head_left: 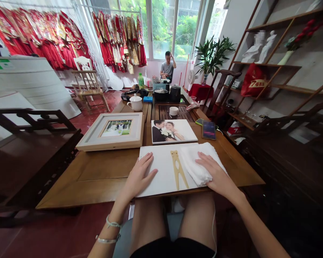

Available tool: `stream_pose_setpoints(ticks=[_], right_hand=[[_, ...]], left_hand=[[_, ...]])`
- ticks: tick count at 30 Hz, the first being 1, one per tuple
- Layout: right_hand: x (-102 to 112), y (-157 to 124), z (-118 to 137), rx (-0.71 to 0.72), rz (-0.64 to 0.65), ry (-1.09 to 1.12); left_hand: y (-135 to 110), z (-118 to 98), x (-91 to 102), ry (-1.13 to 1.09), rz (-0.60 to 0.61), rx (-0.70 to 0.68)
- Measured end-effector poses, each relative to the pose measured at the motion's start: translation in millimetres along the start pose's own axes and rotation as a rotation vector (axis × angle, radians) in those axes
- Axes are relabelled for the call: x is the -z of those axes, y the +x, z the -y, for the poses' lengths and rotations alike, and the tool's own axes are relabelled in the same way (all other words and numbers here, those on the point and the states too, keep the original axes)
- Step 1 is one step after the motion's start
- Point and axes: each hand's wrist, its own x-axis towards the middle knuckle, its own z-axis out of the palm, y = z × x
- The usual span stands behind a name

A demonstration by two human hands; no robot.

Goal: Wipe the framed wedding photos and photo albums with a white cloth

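A white board (161,172) lies flat at the near edge of the wooden table (102,175). My left hand (140,173) rests flat on the board's left part, fingers stretched out and thumb apart, holding nothing. On the right part of the board sits a folded white cloth (196,165). My right hand (214,171) lies on that cloth with its fingers extended, the thumb partly hidden. Between the hands, a pale wooden hair stick or clip with two prongs (177,170) lies on the board, its prongs pointing toward me. Neither hand touches it.
Beyond the board are a framed photo (83,143), a photo panel (174,138) and a phone (209,130). A lidded white mug (136,103), a small white cup (173,111) and a black kettle (175,94) stand farther back. A person (167,68) sits at the far end.
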Motion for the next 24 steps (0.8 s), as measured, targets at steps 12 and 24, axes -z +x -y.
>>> stream_pose_setpoints(ticks=[12,24], right_hand=[[-2,67,-14,0.029,0.03,-0.203],[-2,11,28,0.016,0.185,-0.139]], left_hand=[[1,2,-1.9,-0.017,-0.027,0.0],[1,-1,-2.8,-0.033,-0.018,0.016]])
